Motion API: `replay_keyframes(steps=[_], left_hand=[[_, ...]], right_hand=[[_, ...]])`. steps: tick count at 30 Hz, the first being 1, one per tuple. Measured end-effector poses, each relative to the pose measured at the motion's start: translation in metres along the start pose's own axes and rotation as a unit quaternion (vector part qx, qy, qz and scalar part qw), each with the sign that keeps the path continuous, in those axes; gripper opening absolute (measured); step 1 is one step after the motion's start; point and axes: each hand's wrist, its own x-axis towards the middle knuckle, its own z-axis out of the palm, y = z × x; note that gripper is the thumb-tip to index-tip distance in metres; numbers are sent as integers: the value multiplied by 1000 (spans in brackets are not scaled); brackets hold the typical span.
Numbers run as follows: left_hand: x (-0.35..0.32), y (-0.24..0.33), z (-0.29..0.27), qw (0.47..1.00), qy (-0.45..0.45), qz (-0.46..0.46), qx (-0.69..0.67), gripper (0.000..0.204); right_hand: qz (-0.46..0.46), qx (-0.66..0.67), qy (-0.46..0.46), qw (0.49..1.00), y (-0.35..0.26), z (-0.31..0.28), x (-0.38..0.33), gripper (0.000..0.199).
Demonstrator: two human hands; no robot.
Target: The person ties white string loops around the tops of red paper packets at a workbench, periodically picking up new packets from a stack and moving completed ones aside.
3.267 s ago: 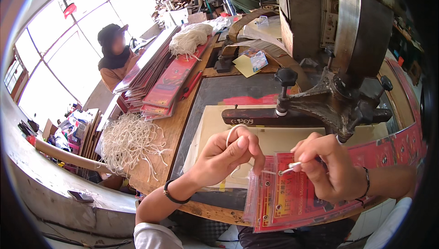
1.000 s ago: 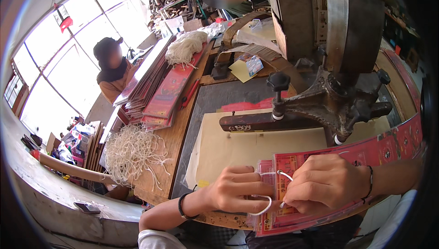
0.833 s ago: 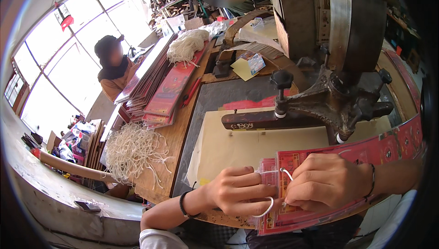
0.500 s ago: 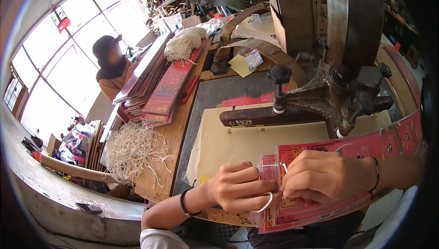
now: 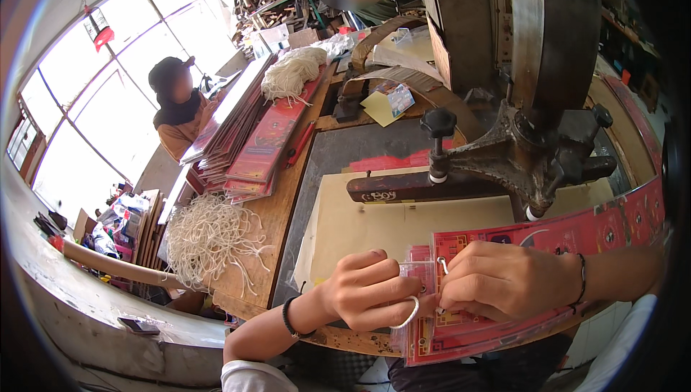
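Observation:
Long red printed cards (image 5: 468, 338) in clear plastic lie stacked at the near edge of the table, slanting up to the right. A white cord (image 5: 409, 316) hangs in a loop below the fingers of my left hand (image 5: 368, 293), which is closed on it by the cards' left end. My right hand (image 5: 504, 280) lies over the top card with its fingertips pinched together at the cord. A short bit of cord stands out at the card's edge beside the right index finger. Both hands nearly touch, and their fingertips hide where the cord runs between them.
A metal press (image 5: 518, 140) with black knobs stands just beyond my hands over beige card sheets (image 5: 417, 223). To the left lie a tangle of white cords (image 5: 212, 241), a stack of red cards (image 5: 266, 143) and a cord bundle (image 5: 294, 74). Two people are across the table.
Both hands have shifted slightly to the left along with the upper card's end. The fingers stay pinched, and the cord loop under my left hand has moved a little left and up.

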Motion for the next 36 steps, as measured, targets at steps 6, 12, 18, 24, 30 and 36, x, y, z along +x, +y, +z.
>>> replay_keyframes(steps=[6,12,18,24,30,36], left_hand=[[0,5,-1,1000,18,-9,19,25],[7,6,1,1000,21,-10,18,18],[7,4,-2,1000,12,-9,18,23],[5,-2,1,1000,9,-18,0,27],[2,-2,1,999,3,-27,-16,26],[5,0,0,999,-12,-31,-4,24]], right_hand=[[-7,-11,2,1000,1,0,1,23],[-7,-7,0,1000,1,-1,-1,23],[0,-1,5,1000,3,1,-1,25],[8,10,8,1000,3,0,0,27],[23,32,1,999,3,-1,1,27],[14,51,-17,998,5,-4,1,28]])
